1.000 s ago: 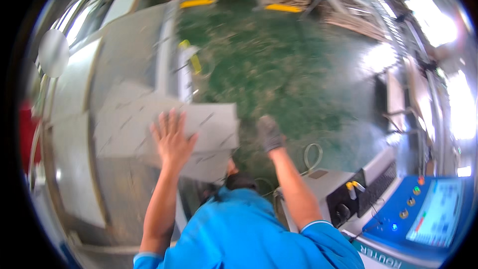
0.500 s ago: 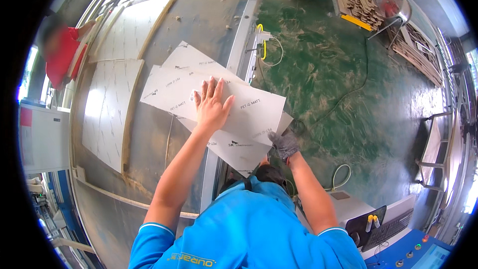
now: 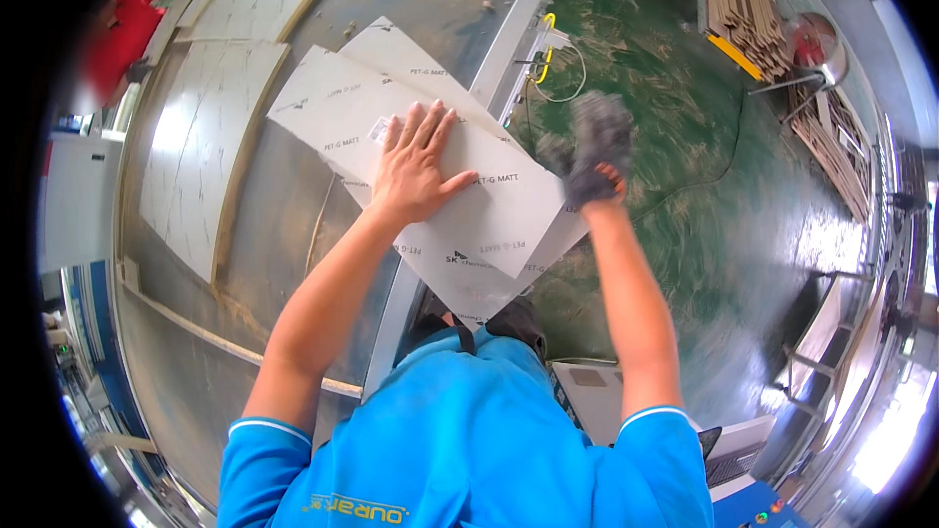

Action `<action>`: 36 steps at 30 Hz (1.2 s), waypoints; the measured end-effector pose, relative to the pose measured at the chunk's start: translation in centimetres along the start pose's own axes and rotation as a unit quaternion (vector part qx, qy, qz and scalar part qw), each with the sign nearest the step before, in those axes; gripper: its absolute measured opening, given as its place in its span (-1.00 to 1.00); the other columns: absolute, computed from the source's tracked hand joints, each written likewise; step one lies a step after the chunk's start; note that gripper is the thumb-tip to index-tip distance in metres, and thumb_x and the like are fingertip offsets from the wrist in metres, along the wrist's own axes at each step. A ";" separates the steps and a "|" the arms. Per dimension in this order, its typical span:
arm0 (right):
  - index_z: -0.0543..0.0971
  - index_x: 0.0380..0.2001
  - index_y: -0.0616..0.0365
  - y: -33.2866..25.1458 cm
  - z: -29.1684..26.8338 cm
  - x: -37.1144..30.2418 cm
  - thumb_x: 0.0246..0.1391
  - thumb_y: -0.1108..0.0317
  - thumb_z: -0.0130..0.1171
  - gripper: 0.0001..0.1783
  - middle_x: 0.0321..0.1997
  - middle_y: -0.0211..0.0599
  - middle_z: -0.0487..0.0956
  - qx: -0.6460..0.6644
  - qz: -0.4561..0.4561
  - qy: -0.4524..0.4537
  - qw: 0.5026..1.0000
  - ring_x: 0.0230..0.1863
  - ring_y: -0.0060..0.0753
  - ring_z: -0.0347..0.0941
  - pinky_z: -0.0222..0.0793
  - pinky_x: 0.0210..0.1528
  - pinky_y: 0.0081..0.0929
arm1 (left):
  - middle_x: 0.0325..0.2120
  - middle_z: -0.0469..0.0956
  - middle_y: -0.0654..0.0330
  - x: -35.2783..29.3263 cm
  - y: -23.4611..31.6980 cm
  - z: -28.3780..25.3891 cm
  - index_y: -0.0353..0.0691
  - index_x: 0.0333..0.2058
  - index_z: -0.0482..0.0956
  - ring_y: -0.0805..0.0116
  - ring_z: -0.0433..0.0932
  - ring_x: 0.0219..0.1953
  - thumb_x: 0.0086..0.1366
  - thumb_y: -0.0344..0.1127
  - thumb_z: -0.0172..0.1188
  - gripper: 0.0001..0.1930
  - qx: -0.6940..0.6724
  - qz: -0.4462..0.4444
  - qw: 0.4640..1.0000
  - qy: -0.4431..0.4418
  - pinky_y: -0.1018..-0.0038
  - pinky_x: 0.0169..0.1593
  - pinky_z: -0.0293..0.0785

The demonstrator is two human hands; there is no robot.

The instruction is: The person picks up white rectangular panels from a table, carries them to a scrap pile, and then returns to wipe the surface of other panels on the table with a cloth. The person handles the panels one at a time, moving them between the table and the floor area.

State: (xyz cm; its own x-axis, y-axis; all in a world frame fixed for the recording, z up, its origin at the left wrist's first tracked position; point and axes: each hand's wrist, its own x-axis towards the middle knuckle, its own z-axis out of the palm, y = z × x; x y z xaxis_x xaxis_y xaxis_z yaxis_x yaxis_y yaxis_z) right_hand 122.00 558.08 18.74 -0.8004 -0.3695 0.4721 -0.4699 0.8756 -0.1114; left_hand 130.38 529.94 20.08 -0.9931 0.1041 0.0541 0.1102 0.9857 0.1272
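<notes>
Two white printed panels lie stacked, turned at an angle to each other, over the table's right edge. My bare left hand (image 3: 416,166) rests flat on the upper panel (image 3: 489,205), fingers stretched out. Corners of the lower panel (image 3: 469,288) stick out beyond it toward my body and at the far side. My right hand (image 3: 592,152), in a dark grey glove, is by the upper panel's right corner. It is blurred by motion, but its thumb and fingers stand apart with nothing seen between them. Whether it touches the panel I cannot tell.
Large white marbled sheets (image 3: 201,142) lie on the dusty grey table (image 3: 430,0) at the left. A person in red (image 3: 122,34) stands beyond them. Yellow-handled cable gear (image 3: 548,44) hangs at the table's metal edge. A fan (image 3: 817,49) and stacked wood strips (image 3: 743,10) stand far right.
My right hand has moved away from me along the panels' right side, from the near corner up to the far right corner. My left hand stays on the upper panel. The upper panel has turned slightly.
</notes>
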 end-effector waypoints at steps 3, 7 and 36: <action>0.37 0.31 0.25 2.9 -0.1 2.9 0.19 -0.32 0.04 -0.09 0.39 0.11 0.32 0.016 0.007 0.023 1.000 0.46 0.30 0.10 -0.10 0.51 0.12 | 0.51 -0.01 0.19 -0.1 -0.4 -0.2 -0.05 0.48 0.05 0.15 -0.17 0.56 0.29 0.50 -0.09 -0.02 -0.002 -0.003 1.000 -0.002 0.17 0.56 -0.38; 0.38 0.33 0.15 -6.6 -3.8 -1.8 0.13 -0.28 0.16 -0.11 0.39 0.04 0.34 0.251 -0.130 -0.085 0.955 0.46 0.16 0.15 -0.05 0.52 0.08 | 0.51 0.00 0.14 -0.7 -0.9 0.1 -0.09 0.48 0.04 0.12 -0.17 0.56 0.31 0.44 -0.06 -0.04 -0.008 -0.009 1.000 -0.001 0.15 0.56 -0.35; 0.35 0.37 0.05 -28.1 7.1 18.3 0.06 -0.19 0.22 -0.11 0.50 -0.23 0.28 0.140 -0.689 -0.404 0.586 0.54 -0.13 0.10 -0.11 0.59 -0.13 | 0.44 0.14 0.00 -2.3 -1.2 3.1 -0.29 0.41 0.14 0.09 0.04 0.50 0.36 0.13 0.01 -0.20 -0.339 -0.085 0.937 -0.027 0.14 0.52 -0.09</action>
State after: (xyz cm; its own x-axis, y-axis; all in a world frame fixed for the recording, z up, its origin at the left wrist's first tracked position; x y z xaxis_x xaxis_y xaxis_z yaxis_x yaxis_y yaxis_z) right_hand 117.93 524.53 24.28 0.5477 -0.7911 -0.2724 -0.8291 -0.4693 -0.3039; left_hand 132.39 528.90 16.74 -0.9972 -0.0223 -0.0708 -0.0671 0.6797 0.7304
